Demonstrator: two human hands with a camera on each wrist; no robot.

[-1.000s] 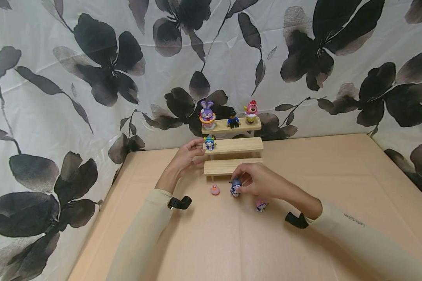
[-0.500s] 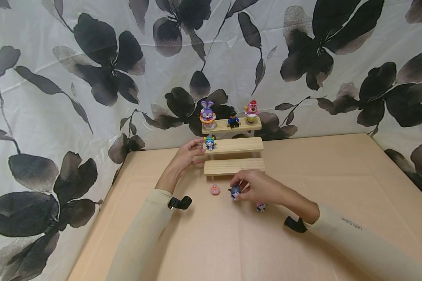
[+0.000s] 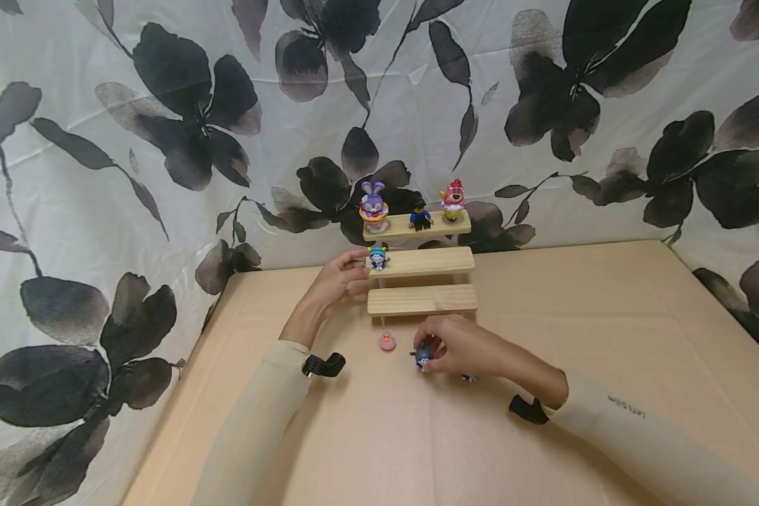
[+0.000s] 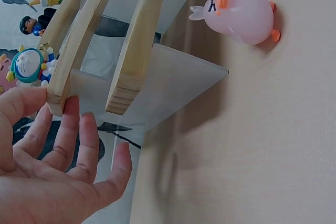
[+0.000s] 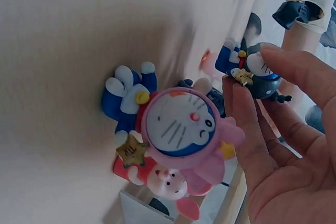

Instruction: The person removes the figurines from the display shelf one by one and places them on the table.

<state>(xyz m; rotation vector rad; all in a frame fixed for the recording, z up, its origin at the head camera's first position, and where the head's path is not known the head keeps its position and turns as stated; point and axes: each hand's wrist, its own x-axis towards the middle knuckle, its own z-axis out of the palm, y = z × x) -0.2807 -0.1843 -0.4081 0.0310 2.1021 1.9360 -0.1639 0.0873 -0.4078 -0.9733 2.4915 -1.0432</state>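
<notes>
My right hand [image 3: 458, 344] pinches a Doraemon figurine [image 5: 254, 72] in a dark blue hood between thumb and fingers, in front of the wooden tiered shelf [image 3: 422, 301]. Whether its feet touch the table, I cannot tell. Close by stands a pink-hooded Doraemon figurine [image 5: 178, 121] holding a gold star, mostly covered by the hand in the head view. My left hand [image 4: 63, 166] holds the left end of the middle board, thumb above and fingertips underneath. Beside that thumb, a Doraemon figurine in a teal hood [image 3: 377, 258] stands on the board.
A pink duck figure [image 3: 387, 341] stands before the lowest board. Behind the pink-hooded figurine is a piglet figure [image 5: 165, 179]. The top board carries a purple rabbit [image 3: 373, 206], a figure in blue and black [image 3: 420, 216] and a pink bear [image 3: 452, 199]. Floral cloth [image 3: 417, 105] hangs behind.
My right hand has drawn the dark-hooded figurine slightly toward me, away from the lowest board, and now covers more of the pink-hooded figurine. The left hand stays in place.
</notes>
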